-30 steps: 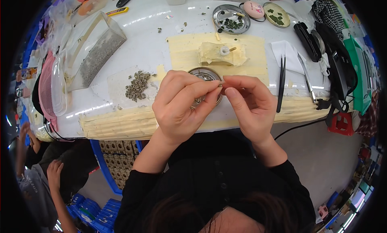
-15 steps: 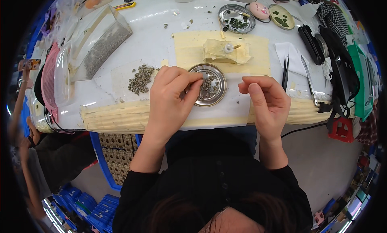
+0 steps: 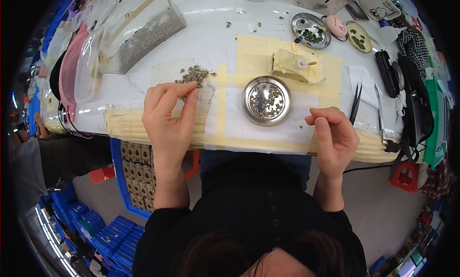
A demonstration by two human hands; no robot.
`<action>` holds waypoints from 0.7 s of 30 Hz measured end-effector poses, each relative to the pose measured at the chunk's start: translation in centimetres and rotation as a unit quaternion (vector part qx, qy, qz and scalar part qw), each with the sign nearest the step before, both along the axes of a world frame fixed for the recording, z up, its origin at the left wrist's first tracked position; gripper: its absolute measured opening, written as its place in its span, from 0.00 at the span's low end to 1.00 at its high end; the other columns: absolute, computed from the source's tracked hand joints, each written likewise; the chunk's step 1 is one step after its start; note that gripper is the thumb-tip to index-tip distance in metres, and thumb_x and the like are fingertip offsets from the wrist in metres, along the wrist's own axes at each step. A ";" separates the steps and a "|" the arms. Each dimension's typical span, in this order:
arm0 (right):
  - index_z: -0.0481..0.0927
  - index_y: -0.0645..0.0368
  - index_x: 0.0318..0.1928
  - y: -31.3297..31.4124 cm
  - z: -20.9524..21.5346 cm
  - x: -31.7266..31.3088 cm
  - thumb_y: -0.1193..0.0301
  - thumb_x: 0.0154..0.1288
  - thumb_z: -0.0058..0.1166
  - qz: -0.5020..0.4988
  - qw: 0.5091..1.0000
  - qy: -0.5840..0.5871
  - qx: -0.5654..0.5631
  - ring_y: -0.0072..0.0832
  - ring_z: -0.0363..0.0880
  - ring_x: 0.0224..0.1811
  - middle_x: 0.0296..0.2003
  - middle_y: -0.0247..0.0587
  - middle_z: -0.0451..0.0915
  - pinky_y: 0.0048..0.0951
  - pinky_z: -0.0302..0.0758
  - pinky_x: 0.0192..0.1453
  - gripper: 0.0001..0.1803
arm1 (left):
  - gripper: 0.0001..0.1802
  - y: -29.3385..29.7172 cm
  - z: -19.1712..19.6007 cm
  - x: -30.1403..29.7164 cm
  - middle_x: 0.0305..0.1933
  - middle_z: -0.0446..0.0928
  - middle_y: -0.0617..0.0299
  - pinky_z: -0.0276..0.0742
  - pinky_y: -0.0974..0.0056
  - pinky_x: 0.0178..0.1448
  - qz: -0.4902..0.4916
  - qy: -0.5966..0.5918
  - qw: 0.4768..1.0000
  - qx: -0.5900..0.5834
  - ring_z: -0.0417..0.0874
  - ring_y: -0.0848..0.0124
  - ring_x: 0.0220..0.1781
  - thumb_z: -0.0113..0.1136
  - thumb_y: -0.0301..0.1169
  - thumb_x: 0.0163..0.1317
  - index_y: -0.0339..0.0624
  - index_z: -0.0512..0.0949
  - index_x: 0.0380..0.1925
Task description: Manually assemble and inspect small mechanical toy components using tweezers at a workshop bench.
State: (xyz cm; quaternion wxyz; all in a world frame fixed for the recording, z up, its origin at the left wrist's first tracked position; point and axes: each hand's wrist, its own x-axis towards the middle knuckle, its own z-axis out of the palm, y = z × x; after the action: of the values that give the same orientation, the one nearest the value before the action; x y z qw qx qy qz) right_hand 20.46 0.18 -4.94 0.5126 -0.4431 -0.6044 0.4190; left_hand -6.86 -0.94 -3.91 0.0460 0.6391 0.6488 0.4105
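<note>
Left hand [image 3: 168, 115] fingertips on seed pile [image 3: 193, 76]

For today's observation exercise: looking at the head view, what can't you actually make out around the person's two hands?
- Head view: whether the left hand pinches a piece from the small green pile; its fingertips cover the spot.
- Head view: what the right hand holds, if anything; too small.
- Head view: the pieces in the round metal dish; too small.

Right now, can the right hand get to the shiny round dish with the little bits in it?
Probably yes. The right hand hangs just beside the round metal dish, with only bare taped table between them.
</note>
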 end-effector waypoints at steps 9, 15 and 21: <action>0.83 0.68 0.39 -0.2 0.2 -0.6 0.82 0.62 0.58 0.032 0.998 -0.032 0.034 0.26 0.82 0.34 0.31 0.43 0.84 0.22 0.75 0.40 0.05 | 0.07 3.6 -0.3 0.7 0.30 0.75 0.63 0.70 0.62 0.41 -0.051 0.158 0.986 0.006 0.72 0.64 0.37 0.67 0.23 0.53 0.39 0.84 0.33; 0.84 0.68 0.38 -0.9 0.1 -0.1 0.82 0.62 0.58 0.024 0.999 -0.035 0.034 0.27 0.82 0.33 0.31 0.43 0.84 0.22 0.74 0.39 0.05 | 0.07 3.9 -0.5 0.5 0.31 0.75 0.64 0.70 0.61 0.41 -0.079 0.190 0.979 0.002 0.71 0.64 0.38 0.68 0.24 0.53 0.42 0.84 0.34; 0.84 0.67 0.38 -0.8 0.4 -0.4 0.82 0.61 0.59 0.035 0.997 -0.038 0.053 0.26 0.81 0.32 0.30 0.42 0.84 0.23 0.74 0.37 0.05 | 0.06 4.2 -1.1 0.9 0.32 0.77 0.64 0.73 0.62 0.43 -0.102 0.209 0.971 0.055 0.73 0.63 0.38 0.68 0.23 0.51 0.41 0.81 0.29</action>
State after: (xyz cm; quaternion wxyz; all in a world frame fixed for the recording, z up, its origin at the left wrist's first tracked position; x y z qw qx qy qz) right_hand 20.05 -0.59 -4.58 0.4971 -0.4098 -0.6601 0.3862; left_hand -5.96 3.27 -4.98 -0.0843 0.7750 0.5521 0.2959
